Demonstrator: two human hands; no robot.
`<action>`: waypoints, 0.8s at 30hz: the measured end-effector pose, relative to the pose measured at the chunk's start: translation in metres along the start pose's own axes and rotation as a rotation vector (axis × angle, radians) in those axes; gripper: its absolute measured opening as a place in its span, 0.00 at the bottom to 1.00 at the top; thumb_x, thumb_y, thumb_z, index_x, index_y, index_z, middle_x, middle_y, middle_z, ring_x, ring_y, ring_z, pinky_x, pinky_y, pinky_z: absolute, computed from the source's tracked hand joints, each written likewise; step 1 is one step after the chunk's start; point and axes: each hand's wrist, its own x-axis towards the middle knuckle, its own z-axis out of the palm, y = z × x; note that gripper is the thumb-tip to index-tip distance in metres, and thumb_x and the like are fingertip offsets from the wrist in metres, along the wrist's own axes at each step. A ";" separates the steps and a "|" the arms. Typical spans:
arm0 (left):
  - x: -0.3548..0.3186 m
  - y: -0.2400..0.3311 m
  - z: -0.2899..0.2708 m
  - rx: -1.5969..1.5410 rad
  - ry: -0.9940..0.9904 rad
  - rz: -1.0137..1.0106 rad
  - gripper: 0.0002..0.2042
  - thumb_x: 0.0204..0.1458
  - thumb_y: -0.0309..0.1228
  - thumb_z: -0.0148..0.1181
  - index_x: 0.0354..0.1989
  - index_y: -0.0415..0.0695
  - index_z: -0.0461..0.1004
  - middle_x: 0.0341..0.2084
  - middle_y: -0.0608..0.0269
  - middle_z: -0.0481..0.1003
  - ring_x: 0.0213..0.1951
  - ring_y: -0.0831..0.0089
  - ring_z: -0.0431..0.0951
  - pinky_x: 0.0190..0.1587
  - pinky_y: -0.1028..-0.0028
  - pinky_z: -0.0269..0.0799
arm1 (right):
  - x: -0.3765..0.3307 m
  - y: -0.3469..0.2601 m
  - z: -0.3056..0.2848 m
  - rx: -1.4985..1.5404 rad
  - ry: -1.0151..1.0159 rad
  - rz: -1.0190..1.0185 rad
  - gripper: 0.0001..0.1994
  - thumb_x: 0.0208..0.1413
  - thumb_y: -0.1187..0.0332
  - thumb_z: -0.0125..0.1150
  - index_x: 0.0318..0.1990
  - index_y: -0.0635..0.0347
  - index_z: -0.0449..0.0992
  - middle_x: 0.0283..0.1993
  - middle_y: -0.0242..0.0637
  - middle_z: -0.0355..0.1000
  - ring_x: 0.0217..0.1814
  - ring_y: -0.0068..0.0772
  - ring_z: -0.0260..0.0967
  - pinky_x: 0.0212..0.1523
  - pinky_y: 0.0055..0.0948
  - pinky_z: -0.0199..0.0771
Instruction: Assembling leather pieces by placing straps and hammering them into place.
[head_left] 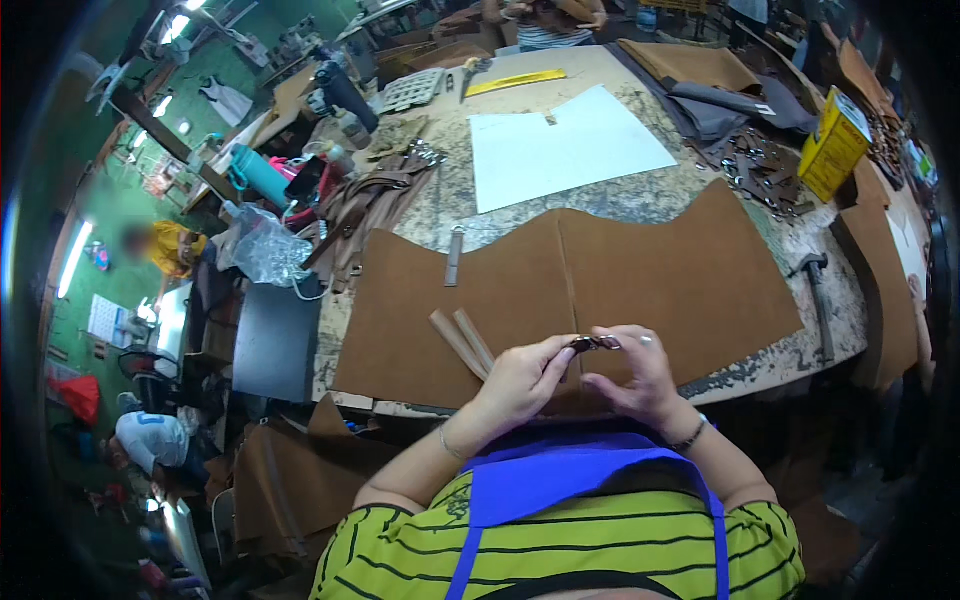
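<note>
Between my two hands is a small, shiny dark brown piece (592,343), which looks like a short leather tab with metal on it. My left hand (525,378) pinches its left end between thumb and forefinger. The fingers of my right hand (645,378) are curled at its right end, with the thumb held lower and apart. Beneath my hands lies a large brown leather panel (680,290) with a seam down its middle. Two narrow strips (462,342) rest on it by my left hand, and a short grey strip (453,262) lies higher up.
A hammer (822,305) lies right of the panel. Beyond it are a pile of tabs with metal fittings (760,170) and a yellow can (835,145). White sheet (565,150) and yellow ruler (515,81) lie farther back. Straps (375,205) and bottles (258,175) crowd the left.
</note>
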 end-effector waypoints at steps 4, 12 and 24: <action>-0.017 -0.030 0.036 -0.498 0.001 -0.109 0.15 0.62 0.32 0.42 0.52 0.39 0.68 0.26 0.71 0.70 0.28 0.84 0.68 0.32 0.82 0.65 | -0.006 0.007 0.028 0.175 0.264 0.019 0.27 0.37 0.67 0.73 0.49 0.58 0.71 0.45 0.40 0.69 0.43 0.39 0.67 0.46 0.34 0.66; -0.025 -0.043 0.051 -0.868 0.021 -0.166 0.17 0.64 0.39 0.39 0.51 0.43 0.69 0.26 0.74 0.67 0.27 0.87 0.63 0.32 0.85 0.62 | -0.008 0.009 0.027 0.054 0.062 0.045 0.14 0.38 0.69 0.71 0.37 0.53 0.78 0.42 0.36 0.69 0.44 0.36 0.66 0.45 0.31 0.65; -0.003 -0.029 0.010 -1.293 0.494 -0.348 0.14 0.62 0.44 0.40 0.32 0.48 0.66 0.24 0.72 0.68 0.24 0.81 0.68 0.30 0.77 0.66 | -0.010 -0.011 0.016 0.472 -0.164 -0.129 0.14 0.43 0.83 0.58 0.37 0.56 0.69 0.40 0.37 0.76 0.42 0.36 0.71 0.42 0.32 0.68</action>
